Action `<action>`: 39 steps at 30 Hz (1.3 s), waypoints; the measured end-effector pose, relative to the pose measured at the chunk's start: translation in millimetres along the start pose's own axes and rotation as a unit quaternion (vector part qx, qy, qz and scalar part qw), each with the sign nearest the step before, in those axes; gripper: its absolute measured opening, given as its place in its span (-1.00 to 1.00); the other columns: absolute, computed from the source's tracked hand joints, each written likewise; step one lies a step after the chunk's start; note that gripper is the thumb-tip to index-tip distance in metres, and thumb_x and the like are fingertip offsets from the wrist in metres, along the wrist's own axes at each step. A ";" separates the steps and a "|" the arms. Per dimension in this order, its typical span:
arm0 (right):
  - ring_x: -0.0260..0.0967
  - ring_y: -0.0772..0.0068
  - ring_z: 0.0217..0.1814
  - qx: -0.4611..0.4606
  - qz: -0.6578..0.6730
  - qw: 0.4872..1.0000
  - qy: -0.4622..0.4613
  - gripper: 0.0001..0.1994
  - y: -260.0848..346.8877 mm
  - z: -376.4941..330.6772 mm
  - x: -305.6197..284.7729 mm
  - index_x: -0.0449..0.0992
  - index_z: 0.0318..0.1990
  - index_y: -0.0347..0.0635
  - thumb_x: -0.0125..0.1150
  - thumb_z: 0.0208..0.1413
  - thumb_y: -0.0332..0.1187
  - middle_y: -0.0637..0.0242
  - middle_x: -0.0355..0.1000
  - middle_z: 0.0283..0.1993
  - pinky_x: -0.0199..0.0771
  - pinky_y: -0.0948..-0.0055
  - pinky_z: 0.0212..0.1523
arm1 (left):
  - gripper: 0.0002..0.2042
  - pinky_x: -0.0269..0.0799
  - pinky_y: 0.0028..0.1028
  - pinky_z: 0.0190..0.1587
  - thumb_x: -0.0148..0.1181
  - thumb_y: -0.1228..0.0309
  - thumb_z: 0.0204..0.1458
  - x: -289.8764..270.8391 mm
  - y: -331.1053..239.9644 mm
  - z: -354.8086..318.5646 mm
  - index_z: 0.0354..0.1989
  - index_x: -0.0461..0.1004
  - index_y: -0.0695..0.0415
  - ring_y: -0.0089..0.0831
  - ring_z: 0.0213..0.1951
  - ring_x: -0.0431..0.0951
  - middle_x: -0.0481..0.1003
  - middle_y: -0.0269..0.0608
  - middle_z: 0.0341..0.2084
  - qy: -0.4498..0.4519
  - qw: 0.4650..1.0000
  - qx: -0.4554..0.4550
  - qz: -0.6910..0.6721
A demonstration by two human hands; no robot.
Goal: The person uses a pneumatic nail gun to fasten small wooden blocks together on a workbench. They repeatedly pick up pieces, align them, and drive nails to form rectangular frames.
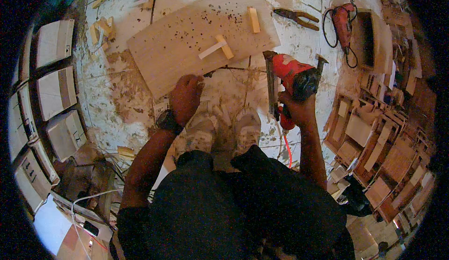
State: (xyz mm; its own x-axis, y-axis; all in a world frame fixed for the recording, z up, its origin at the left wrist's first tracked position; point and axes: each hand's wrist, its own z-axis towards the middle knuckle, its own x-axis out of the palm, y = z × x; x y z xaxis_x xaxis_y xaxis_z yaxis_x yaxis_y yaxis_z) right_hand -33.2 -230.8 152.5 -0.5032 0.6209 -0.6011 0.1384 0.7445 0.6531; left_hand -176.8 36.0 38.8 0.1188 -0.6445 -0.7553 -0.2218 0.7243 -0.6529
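My right hand [299, 105] grips a red and black nail gun [292, 70], its long dark magazine pointing away from me on the left side. A red air hose [288, 150] runs down from it. My left hand [186, 96], with a dark band at the wrist, is curled closed beside the near edge of a plywood panel [173, 49]; whatever its fingers hold, if anything, is hidden. Dark specks are scattered over the panel. Two small wood strips, a yellowish block [224, 46] and a paler strip [212, 50], cross on it, and another block [253, 20] lies farther right.
Pliers [299, 18] and a red corded power tool [343, 24] lie on the dusty floor beyond the nail gun. Stacked wooden pieces [365, 133] fill the right side. Pale panels [57, 91] stand in a row at left. Wood offcuts [102, 28] lie at the far left.
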 end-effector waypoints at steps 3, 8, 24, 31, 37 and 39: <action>0.39 0.49 -0.47 0.038 -0.010 0.999 -0.033 -0.68 -7.4 0.6 -2.7 0.41 -0.21 -0.24 0.28 -0.21 -0.56 0.35 0.42 -0.41 0.47 0.44 -0.45 | -0.82 0.44 -0.23 -0.19 0.09 0.40 0.04 2.8 5.8 -17.9 -0.18 0.43 0.11 -0.09 -0.19 0.46 0.45 -0.08 -0.24 0.070 0.996 0.006 0.047; 0.41 0.46 -0.47 -0.035 -0.046 0.997 -0.042 -0.72 -17.4 -2.5 -10.0 0.44 -0.25 -0.26 0.28 -0.20 -0.55 0.32 0.44 -0.42 0.47 0.43 -0.47 | -0.84 0.44 -0.23 -0.20 0.08 0.40 0.04 11.0 13.3 -2.0 -0.20 0.43 0.12 -0.09 -0.18 0.45 0.45 -0.08 -0.24 -0.032 0.998 0.045 -0.017; 0.42 0.45 -0.36 -0.090 -0.090 0.992 -0.015 -0.61 -24.9 1.0 -7.2 0.41 -0.16 -0.25 0.28 -0.26 -0.59 0.32 0.42 -0.31 0.50 0.41 -0.38 | -0.73 0.43 -0.19 -0.21 0.16 0.33 -0.01 4.9 -12.3 69.6 -0.14 0.42 0.13 -0.14 -0.16 0.46 0.46 -0.10 -0.24 -0.096 0.988 0.085 0.086; 0.42 0.42 -0.26 0.059 -0.011 0.997 -0.047 -0.59 -22.6 -6.4 -5.8 0.39 -0.12 -0.25 0.25 -0.24 -0.64 0.32 0.42 -0.23 0.51 0.37 -0.27 | -0.72 0.45 -0.19 -0.34 0.07 0.32 0.03 16.5 -17.1 99.3 -0.10 0.41 0.15 -0.06 -0.36 0.51 0.46 -0.04 -0.32 0.046 0.994 0.037 0.097; 0.38 0.43 -0.28 0.076 0.009 0.997 -0.018 -0.63 -14.3 -9.4 -8.7 0.40 -0.13 -0.21 0.27 -0.20 -0.51 0.32 0.41 -0.26 0.45 0.39 -0.26 | -0.77 0.46 -0.21 -0.37 0.04 0.38 0.06 25.8 -15.6 94.7 -0.11 0.41 0.11 -0.10 -0.39 0.51 0.46 -0.07 -0.33 0.005 0.998 0.037 0.050; 0.39 0.34 -0.21 0.030 0.000 0.999 -0.020 -0.61 -11.9 -10.0 -8.2 0.41 -0.11 -0.24 0.27 -0.11 -0.27 0.22 0.43 -0.21 0.42 0.35 -0.15 | -0.78 0.46 -0.22 -0.37 0.04 0.40 0.05 25.3 -16.6 91.1 -0.11 0.42 0.09 -0.12 -0.39 0.51 0.46 -0.08 -0.33 -0.024 0.998 0.045 0.028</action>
State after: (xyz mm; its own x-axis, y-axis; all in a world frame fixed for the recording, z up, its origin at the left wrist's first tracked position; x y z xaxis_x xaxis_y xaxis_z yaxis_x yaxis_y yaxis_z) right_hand -39.2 -247.2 154.3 -0.4693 0.6296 -0.6191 0.1907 0.7568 0.6252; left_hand -82.0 30.0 25.4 0.1560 -0.5915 -0.7911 -0.1419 0.7792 -0.6105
